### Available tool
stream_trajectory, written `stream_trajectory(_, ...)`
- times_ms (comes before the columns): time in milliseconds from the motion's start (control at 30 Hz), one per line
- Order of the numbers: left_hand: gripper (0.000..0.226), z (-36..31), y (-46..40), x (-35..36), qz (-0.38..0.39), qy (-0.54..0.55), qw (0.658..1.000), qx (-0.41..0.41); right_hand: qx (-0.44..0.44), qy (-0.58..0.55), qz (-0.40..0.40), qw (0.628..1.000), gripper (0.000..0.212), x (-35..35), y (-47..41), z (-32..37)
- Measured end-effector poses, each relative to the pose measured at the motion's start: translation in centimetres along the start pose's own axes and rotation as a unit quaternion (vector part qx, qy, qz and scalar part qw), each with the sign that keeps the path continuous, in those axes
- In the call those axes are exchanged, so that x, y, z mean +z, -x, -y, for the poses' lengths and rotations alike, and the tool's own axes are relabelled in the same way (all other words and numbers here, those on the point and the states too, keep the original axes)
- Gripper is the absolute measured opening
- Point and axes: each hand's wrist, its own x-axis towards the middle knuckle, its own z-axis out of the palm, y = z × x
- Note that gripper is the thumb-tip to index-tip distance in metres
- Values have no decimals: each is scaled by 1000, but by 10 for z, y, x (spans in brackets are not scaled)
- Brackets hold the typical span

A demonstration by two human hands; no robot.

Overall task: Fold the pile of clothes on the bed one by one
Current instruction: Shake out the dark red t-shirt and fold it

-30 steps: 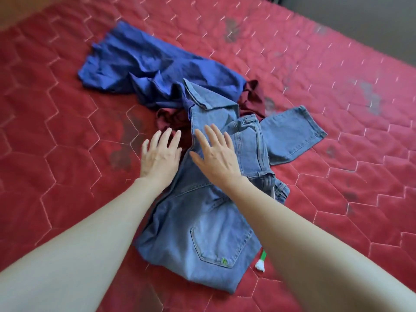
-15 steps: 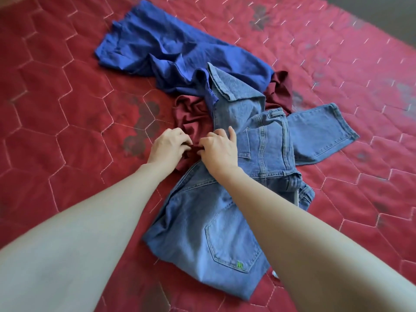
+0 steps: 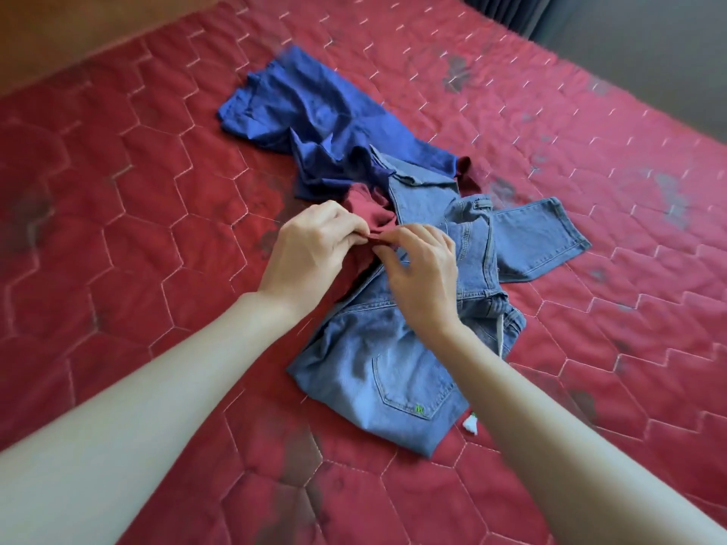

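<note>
- Bed (image 3: pixel 118 230): red quilted cover stitched in hexagons, with dark worn patches; it bears the whole pile of clothes.
- Light blue jeans (image 3: pixel 377 371): crumpled at the near side of the pile, back pocket with a small green mark facing up, one leg end reaching right.
- Dark blue garment (image 3: pixel 314 123): rumpled at the far side of the pile, its near edge tucked under the jeans.
- Maroon garment (image 3: pixel 366 212): mostly buried between the other two; a bunched part shows at the centre, a smaller part at the far right.
- Left hand (image 3: pixel 310 249): fingers curled, pinching an edge of the maroon garment.
- Right hand (image 3: pixel 423 269): over the jeans, fingertips pinching the same maroon edge, just beside the left.
- Small white and green object (image 3: pixel 470 424): at the jeans' near right edge; too blurred to identify, possibly a tag.
</note>
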Motion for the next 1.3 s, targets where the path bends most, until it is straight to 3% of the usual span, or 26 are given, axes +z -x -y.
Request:
stream_trajectory(300,7,-150,18,-96,-43,33,998,16,-24,-103,-66,992,6,-144,30,84)
stream_trajectory(433,7,-228,64,-125,-78,47,995,35,-65,-101,-96,988,6,-216,85,110)
stream_trajectory(533,6,-280,124,-126,-74,68,995,20,-80,-80,-75,991,10,-262,154,115)
stream_trajectory(733,6,-338,285,-68,24,100,993,-53,-51,-3,51,997,9,-304,331,72)
stream_trajectory(833,8,-352,363,-23,122,80,985,-94,5,32,117,993,6,-304,416,37)
stream_trajectory(933,21,-351,421,15,230,47,965,-117,75,51,182,979,17,-298,482,6)
stream_trajectory(1067,42,-332,450,42,323,-40,940,-97,185,55,246,950,42,-287,528,-18)
stream_trajectory(1300,53,-270,401,60,349,-163,923,-5,233,77,258,934,62,-256,511,-42)
